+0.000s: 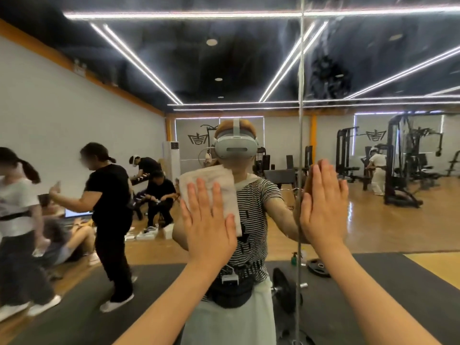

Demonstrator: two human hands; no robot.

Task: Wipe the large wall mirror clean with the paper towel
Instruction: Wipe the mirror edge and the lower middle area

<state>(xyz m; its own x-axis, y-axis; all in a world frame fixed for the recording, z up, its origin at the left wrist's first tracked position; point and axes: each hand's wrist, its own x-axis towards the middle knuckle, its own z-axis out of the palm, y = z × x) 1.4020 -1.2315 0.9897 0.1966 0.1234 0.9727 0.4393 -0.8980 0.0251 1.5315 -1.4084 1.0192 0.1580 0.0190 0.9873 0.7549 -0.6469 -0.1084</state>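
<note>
Two flat hands meet the mirror [74, 100]: left hand [207, 220] presses paper towel [211, 185]; right hand [323, 207] bare.

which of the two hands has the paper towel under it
The left hand: its flat fingers press the white paper towel against the mirror. The right hand lies bare on the glass.

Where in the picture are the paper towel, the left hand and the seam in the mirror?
paper towel [211, 181]: head view, upper bare part above the fingers.
left hand [207, 227]: head view, back of the hand.
mirror seam [301, 70]: head view, upper stretch of the vertical joint.
</note>
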